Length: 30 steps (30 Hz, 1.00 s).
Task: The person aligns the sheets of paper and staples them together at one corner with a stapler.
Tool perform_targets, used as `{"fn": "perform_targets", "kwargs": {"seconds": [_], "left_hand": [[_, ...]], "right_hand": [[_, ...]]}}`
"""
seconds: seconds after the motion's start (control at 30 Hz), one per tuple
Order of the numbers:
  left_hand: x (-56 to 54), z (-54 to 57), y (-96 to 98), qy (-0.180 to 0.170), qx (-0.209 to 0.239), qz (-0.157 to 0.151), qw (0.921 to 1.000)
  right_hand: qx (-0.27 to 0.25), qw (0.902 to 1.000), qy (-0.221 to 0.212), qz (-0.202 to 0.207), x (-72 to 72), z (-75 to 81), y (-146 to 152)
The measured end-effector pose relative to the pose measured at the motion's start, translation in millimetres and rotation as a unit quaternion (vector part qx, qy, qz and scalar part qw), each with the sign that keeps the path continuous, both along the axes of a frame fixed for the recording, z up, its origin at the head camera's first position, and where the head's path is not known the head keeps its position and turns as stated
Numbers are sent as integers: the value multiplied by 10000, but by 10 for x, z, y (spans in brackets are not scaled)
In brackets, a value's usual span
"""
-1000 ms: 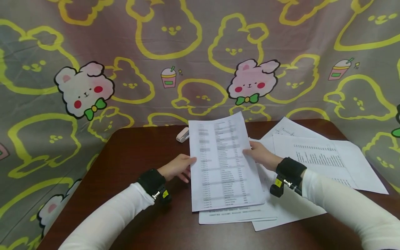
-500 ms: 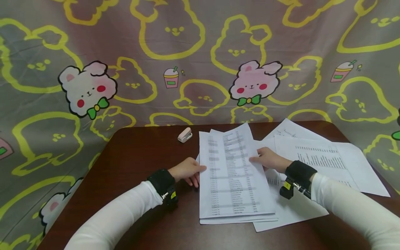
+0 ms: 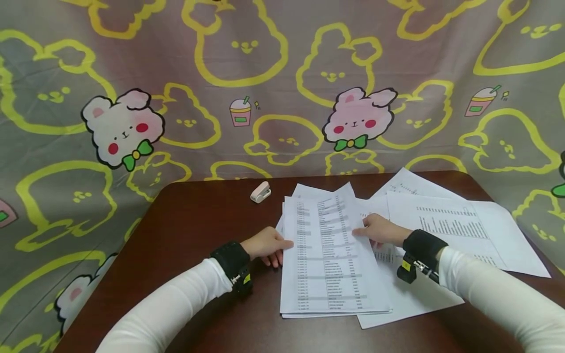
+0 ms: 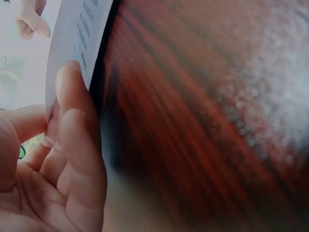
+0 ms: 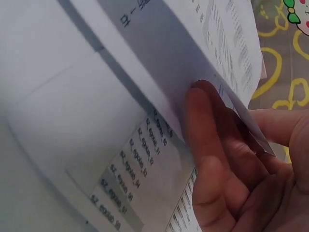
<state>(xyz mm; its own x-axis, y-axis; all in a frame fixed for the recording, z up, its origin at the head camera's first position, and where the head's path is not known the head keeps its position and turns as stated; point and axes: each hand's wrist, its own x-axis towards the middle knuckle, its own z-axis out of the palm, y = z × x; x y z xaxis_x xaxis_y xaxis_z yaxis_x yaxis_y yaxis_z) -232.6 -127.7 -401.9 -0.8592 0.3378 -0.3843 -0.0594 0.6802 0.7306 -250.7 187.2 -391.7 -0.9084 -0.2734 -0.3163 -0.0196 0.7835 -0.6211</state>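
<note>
A printed sheet of paper (image 3: 328, 264) with grey-banded rows lies over other sheets in the middle of the table. My left hand (image 3: 265, 244) pinches its left edge, thumb on the print and fingers underneath, as the left wrist view shows with the hand (image 4: 63, 159) around the paper's edge (image 4: 72, 48). On the opposite edge my right hand (image 3: 379, 229) pinches the same sheet. In the right wrist view the fingers (image 5: 205, 125) lie behind the raised paper (image 5: 178, 58), with the thumb on its other face. Corners of lower sheets poke out at the top.
Several loose printed sheets (image 3: 450, 225) spread over the right side of the table, partly under my right arm. A small white stapler (image 3: 261, 192) stands near the back edge of the dark wood table (image 3: 194, 220). Behind hangs a cartoon-patterned cloth (image 3: 273, 59).
Both hands have brought the printed sheet down and slightly right, onto the other sheets. Its lower edge now nearly lines up with theirs. The stapler, partly covered before, shows fully.
</note>
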Motion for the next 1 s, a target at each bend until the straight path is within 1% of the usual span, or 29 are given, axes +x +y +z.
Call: {"fn": "perform_targets", "kwargs": {"seconds": [0.2, 0.37, 0.6, 0.77, 1.0], "left_hand": [[34, 0, 13, 9, -105, 35, 9999], [30, -20, 30, 73, -270, 18, 9996], [13, -14, 43, 208, -575, -146, 9980], [9, 9, 46, 420, -890, -304, 9947], [18, 28, 48, 543, -1192, -419, 9905]], "right_hand": [[131, 9998, 55, 118, -13, 6, 3], [171, 9998, 89, 105, -44, 1, 1], [170, 9997, 169, 90, -40, -1, 12], [175, 9996, 197, 66, -53, -10, 10], [329, 9992, 214, -47, -49, -13, -16]]}}
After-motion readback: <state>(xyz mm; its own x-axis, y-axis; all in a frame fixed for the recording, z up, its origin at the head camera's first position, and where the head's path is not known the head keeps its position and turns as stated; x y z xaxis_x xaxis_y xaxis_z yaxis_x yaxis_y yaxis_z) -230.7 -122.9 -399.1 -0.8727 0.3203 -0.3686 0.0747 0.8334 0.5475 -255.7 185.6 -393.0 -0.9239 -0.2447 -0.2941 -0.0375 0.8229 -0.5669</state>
